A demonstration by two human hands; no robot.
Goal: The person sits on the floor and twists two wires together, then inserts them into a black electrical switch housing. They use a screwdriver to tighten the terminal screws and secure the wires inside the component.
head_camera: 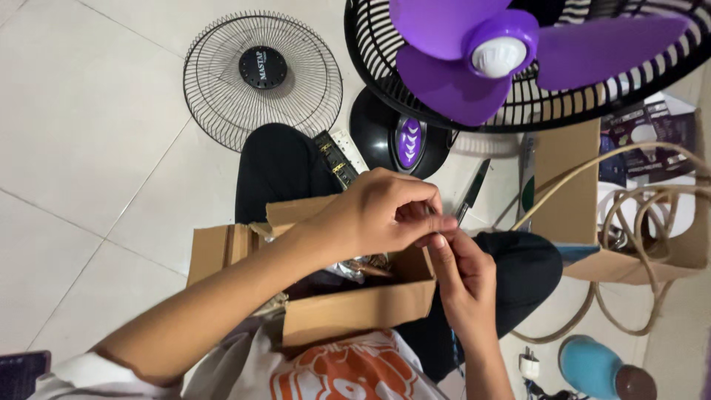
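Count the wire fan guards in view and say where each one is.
2: one loose guard lies flat on the tiled floor at upper left; one sits behind the purple blades, upper right. Others may be hidden.

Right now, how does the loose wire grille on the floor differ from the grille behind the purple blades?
The loose grille lies flat on the tiles, apart from the fan; the rear grille is mounted behind the purple blades. The loose grille is thin wire with a black centre cap; the rear grille has thicker black ribs. The loose one shows whole; the rear one runs out of frame. Both are round, black and radial.
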